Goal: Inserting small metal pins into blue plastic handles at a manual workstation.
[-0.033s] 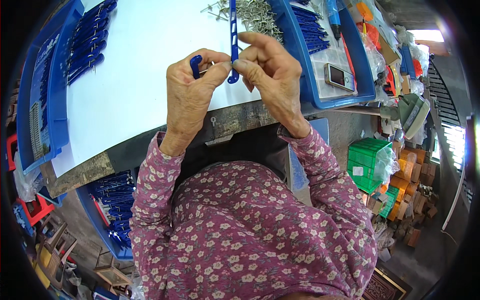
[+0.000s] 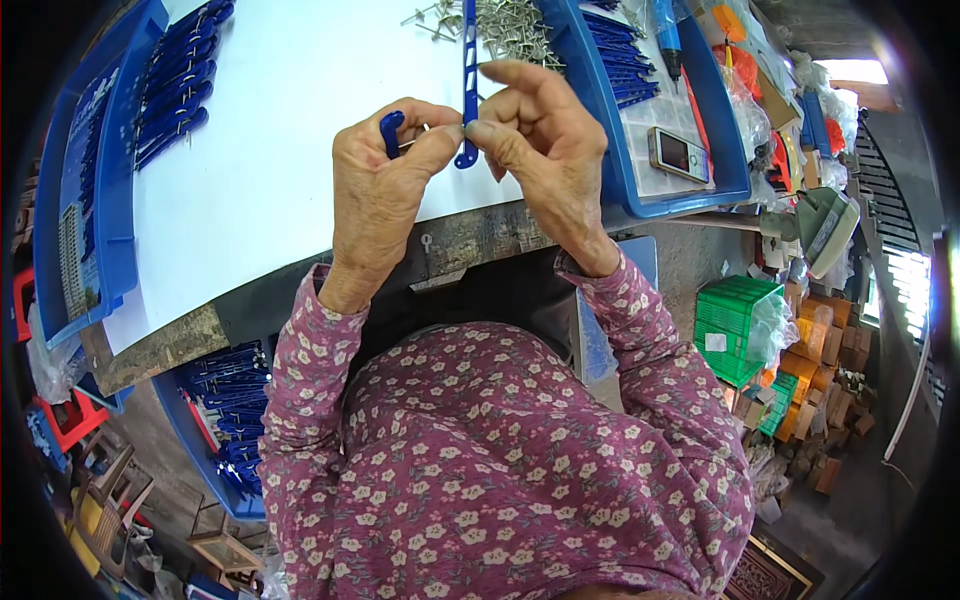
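Over the white work surface [image 2: 290,150], a narrow blue slotted strip [image 2: 470,60] stands lengthwise between my hands, its rounded end with a small hole pointing toward me. My right hand [image 2: 550,150] pinches this strip near that end, thumb against it and the other fingers curled loosely. From the left, the thumb and finger of my left hand [image 2: 385,175] press at the same spot. Tucked in that left hand is another blue piece [image 2: 390,130] with a curved end. A thin metallic bit shows by the left fingers; its shape is mostly hidden.
Small metal pins [image 2: 515,35] lie heaped beyond my hands. At right, a blue tray [image 2: 625,190] holds blue strips, a mobile phone [image 2: 678,155] and a blue power screwdriver [image 2: 667,35]. Finished-looking blue strips [image 2: 180,80] lie stacked at left, beside another blue tray [image 2: 120,262].
The blue slotted strip and my right hand have shifted very slightly to the right. My left hand looks unmoved.
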Action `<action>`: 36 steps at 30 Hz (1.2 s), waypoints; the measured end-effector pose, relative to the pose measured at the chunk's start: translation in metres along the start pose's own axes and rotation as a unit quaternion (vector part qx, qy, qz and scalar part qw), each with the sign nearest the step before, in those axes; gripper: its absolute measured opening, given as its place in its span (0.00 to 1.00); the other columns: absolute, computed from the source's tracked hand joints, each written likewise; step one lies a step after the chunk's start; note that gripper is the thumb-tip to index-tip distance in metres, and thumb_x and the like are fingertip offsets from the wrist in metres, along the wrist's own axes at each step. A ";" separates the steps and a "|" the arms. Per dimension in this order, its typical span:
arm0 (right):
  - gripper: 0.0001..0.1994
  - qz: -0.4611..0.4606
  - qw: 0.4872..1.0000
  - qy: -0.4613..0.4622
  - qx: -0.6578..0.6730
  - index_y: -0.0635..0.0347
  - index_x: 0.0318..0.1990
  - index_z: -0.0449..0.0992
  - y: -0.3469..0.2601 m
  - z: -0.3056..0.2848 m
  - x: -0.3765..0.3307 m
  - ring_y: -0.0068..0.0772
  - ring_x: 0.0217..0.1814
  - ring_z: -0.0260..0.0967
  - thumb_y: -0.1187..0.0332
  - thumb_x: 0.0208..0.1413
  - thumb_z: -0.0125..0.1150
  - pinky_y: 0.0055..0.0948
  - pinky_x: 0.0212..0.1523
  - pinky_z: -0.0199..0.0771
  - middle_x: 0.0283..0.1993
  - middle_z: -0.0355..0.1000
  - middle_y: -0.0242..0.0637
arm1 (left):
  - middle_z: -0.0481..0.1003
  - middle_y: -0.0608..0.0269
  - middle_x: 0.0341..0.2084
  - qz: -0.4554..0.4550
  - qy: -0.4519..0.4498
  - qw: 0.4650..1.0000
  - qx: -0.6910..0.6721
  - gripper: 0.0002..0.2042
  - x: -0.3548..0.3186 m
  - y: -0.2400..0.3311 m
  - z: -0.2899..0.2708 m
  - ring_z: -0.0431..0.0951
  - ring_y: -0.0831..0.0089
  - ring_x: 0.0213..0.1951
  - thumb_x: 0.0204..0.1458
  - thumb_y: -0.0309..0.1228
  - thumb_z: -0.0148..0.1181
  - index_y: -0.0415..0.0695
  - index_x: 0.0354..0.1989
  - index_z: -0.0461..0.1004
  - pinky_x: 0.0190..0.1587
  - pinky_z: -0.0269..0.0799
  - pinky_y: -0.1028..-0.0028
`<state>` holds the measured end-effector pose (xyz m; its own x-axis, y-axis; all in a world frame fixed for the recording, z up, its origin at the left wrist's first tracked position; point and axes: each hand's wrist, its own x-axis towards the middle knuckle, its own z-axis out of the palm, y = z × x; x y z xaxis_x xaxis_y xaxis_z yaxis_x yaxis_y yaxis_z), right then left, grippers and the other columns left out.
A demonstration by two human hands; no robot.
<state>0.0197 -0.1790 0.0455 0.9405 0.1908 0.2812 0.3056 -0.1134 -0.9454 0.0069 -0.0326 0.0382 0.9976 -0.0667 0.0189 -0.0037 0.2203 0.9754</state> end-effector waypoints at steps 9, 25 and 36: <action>0.16 -0.278 0.937 -0.067 -0.202 0.65 0.46 0.70 -0.007 -0.021 0.008 0.29 0.36 0.67 0.79 0.46 0.55 0.21 0.35 0.68 0.40 0.67 0.42 | 0.68 0.74 0.15 -0.022 -0.038 0.997 -0.056 0.05 0.001 0.016 0.003 0.58 0.90 0.16 0.45 0.27 0.55 0.38 0.26 0.74 0.17 0.51 0.88; 0.20 -0.447 0.824 -0.107 -0.330 0.69 0.42 0.70 -0.017 -0.029 0.033 0.39 0.34 0.71 0.88 0.35 0.54 0.29 0.32 0.73 0.35 0.70 0.45 | 0.62 0.76 0.14 0.091 -0.091 0.992 0.012 0.05 0.012 0.027 -0.003 0.57 0.89 0.17 0.47 0.27 0.54 0.40 0.24 0.71 0.19 0.52 0.87; 0.06 -0.062 0.973 -0.204 -0.091 0.70 0.31 0.70 -0.026 -0.025 0.043 0.18 0.15 0.64 0.73 0.53 0.51 0.14 0.15 0.65 0.21 0.65 0.33 | 0.66 0.71 0.13 0.234 -0.070 0.942 0.231 0.02 0.023 0.021 -0.006 0.61 0.87 0.15 0.47 0.24 0.52 0.41 0.25 0.69 0.17 0.56 0.83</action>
<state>0.0562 -0.1927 0.0860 0.7692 0.5807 0.2667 0.4683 -0.2281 -0.8536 0.0302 -0.0236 0.0574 0.8605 -0.2017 0.4678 -0.5027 -0.1872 0.8440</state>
